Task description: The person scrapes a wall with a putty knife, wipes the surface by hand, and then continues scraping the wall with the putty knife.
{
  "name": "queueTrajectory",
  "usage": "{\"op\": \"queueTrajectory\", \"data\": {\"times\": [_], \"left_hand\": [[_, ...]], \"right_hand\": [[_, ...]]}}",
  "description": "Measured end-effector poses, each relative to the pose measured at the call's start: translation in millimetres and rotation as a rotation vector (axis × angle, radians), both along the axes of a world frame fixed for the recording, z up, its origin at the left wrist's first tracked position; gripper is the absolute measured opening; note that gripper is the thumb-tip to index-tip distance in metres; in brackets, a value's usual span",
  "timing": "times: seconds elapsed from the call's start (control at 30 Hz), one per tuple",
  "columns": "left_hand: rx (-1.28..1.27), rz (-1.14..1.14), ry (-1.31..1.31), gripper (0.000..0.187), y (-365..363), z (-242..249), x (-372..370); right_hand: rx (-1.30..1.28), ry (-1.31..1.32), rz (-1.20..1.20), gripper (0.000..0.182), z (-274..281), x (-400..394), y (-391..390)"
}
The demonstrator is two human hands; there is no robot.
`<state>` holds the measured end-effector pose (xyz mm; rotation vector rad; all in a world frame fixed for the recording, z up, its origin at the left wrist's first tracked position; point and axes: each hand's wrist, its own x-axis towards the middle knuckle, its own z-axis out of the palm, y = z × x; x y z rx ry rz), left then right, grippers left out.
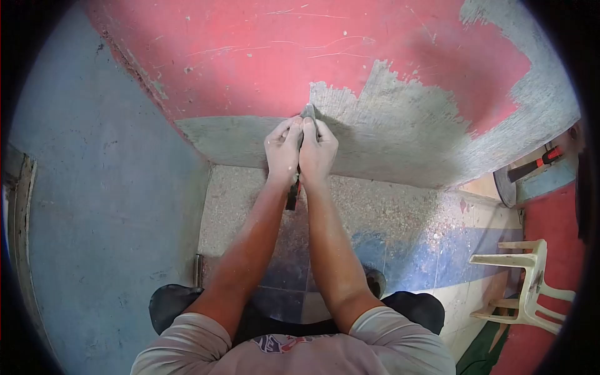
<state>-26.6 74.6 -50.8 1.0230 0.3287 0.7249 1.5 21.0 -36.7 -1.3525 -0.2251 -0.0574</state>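
Observation:
Both my hands are together in the middle of the view, dusty and closed around one scraper. My left hand (281, 150) and my right hand (319, 149) grip it side by side, thumbs near its metal blade (308, 111). Below the wrists, the scraper's black and red handle (292, 197) sticks out. The blade's tip meets the wall at the lower edge of the pink paint (250, 69). Around and below it the bare grey wall surface (387, 119) shows, with a jagged paint edge to the right. Fingers partly hide the blade.
A blue-grey wall (112, 187) stands close on my left. Paint flakes and dust cover the tiled floor (400, 212). At the right are a cream plastic chair (531, 287) lying on its side or tilted, and a black tool with a red end (542, 160).

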Motion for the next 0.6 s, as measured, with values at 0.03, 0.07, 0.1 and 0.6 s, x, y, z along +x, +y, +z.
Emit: {"op": "queueTrajectory", "data": {"times": [0.03,0.07,0.1,0.6], "left_hand": [[0.003,0.005,-0.011,0.020,2.1,0.4,-0.3],[0.059,0.037,0.043,0.020,3.4,-4.9,-2.3],[0.113,0.070,0.092,0.020,3.0,-23.1,-4.2],[0.059,0.017,0.113,0.020,3.8,-22.7,-9.3]], "right_hand": [[0.018,0.017,0.011,0.026,-1.2,1.2,1.0],[-0.018,-0.042,-0.007,0.026,-5.1,-1.5,-0.9],[-0.051,-0.047,-0.015,0.026,-15.4,-5.2,-2.1],[-0.102,-0.048,-0.041,0.026,-16.2,-9.7,-1.0]]}}
